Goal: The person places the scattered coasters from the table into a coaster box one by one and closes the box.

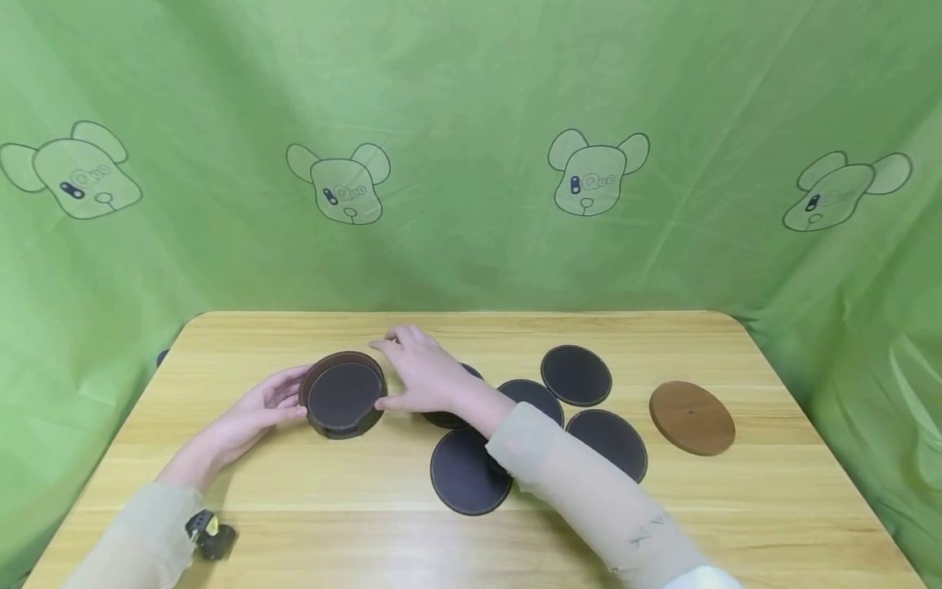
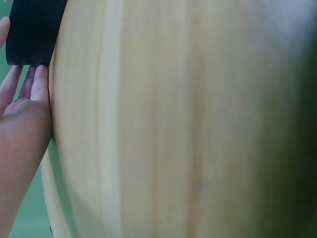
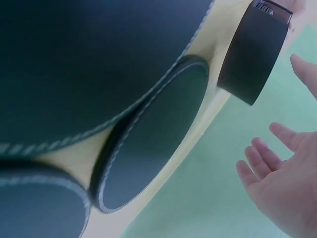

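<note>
A round, dark coaster holder with a raised wall stands at the left of the table, a dark coaster inside it. My left hand holds the holder by its left side, thumb toward the front and fingers farther back. In the left wrist view, those fingers meet the holder's dark wall. On the other side, my right hand is spread beside the holder, thumb close to its rim. The right wrist view has a gap between the right hand and the holder.
Several dark stitched coasters lie around my right forearm, among them one at the back, one at the front and one to the right. A brown disc lies farther right. Green cloth hangs behind the wooden table.
</note>
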A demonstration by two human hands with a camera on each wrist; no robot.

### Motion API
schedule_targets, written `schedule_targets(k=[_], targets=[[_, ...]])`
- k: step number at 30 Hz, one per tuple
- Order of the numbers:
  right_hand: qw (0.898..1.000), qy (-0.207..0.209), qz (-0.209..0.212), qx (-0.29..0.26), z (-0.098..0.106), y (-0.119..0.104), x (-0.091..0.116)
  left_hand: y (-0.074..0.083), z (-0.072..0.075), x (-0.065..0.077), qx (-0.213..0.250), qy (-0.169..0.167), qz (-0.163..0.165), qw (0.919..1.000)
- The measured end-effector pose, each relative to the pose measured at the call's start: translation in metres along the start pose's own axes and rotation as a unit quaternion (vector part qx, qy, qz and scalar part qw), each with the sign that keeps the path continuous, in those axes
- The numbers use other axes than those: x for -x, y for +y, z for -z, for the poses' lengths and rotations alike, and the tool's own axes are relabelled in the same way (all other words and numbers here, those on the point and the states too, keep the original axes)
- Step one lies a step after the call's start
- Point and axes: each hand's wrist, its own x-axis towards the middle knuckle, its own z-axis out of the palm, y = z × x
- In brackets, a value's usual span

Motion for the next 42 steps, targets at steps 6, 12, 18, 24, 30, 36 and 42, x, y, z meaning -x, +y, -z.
schedule_targets(k=[6,12,18,24,30,36,42], targets=[[1.000,0.000,-0.002,-0.015,0.003,0.013,0.011,0.000,0.001,0.000,0.007,-0.004,-0.002,1.0000],[1.000,-0.006,-0.005,-0.019,0.001,0.026,0.022,0.001,0.000,0.001,0.007,-0.003,0.002,1.0000],[1.000,-0.008,0.004,-0.027,0.000,0.035,0.032,0.002,0.000,0.001,0.002,-0.001,0.005,1.0000],[0.999,-0.023,0.005,-0.031,-0.002,0.045,0.041,0.003,-0.001,0.000,0.005,-0.001,0.007,1.0000],[0.999,-0.036,-0.001,-0.031,-0.006,0.054,0.048,0.004,-0.001,0.001,0.006,0.000,0.007,1.0000],[0.998,-0.050,-0.016,-0.033,-0.009,0.061,0.054,0.004,-0.001,0.001,0.010,-0.002,0.007,0.9999],[0.997,-0.066,-0.027,-0.039,-0.011,0.065,0.056,0.003,-0.001,0.001,0.004,0.001,0.010,0.9999]])
